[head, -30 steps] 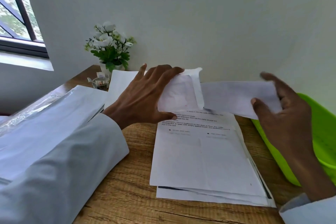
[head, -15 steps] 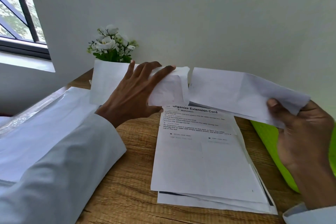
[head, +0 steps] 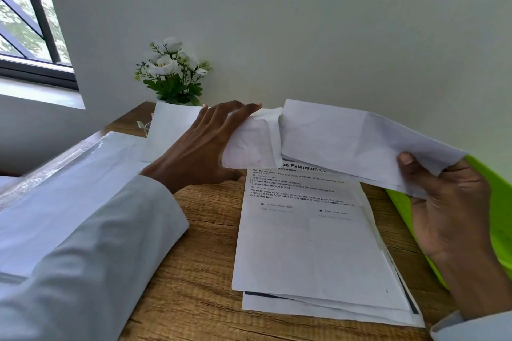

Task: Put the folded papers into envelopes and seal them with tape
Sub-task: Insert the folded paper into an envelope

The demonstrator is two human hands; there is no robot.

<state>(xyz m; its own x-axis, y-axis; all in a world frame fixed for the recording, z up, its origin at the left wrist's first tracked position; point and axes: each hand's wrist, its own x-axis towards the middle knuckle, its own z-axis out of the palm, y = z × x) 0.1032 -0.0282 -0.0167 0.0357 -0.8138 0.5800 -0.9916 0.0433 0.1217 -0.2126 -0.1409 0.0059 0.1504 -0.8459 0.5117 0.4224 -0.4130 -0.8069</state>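
Note:
My left hand (head: 202, 147) grips a white envelope (head: 249, 144) above the desk, fingers over its top and thumb underneath, with the open mouth and flap pointing right. My right hand (head: 446, 202) pinches the right end of a folded white paper (head: 346, 138), thumb on its front. The paper's left edge meets the envelope's mouth; whether it is inside cannot be told. No tape is in view.
A stack of printed sheets (head: 310, 243) lies on the wooden desk (head: 194, 271) below my hands. A plastic-wrapped pack of white envelopes (head: 69, 174) lies at the left. A lime green tray (head: 498, 202) stands at the right edge. A small flower pot (head: 171, 75) stands by the wall.
My right hand turned and took the paper's right end in a pinch, and the paper's left edge came up to the envelope's mouth. Both hands rose slightly above the printed stack.

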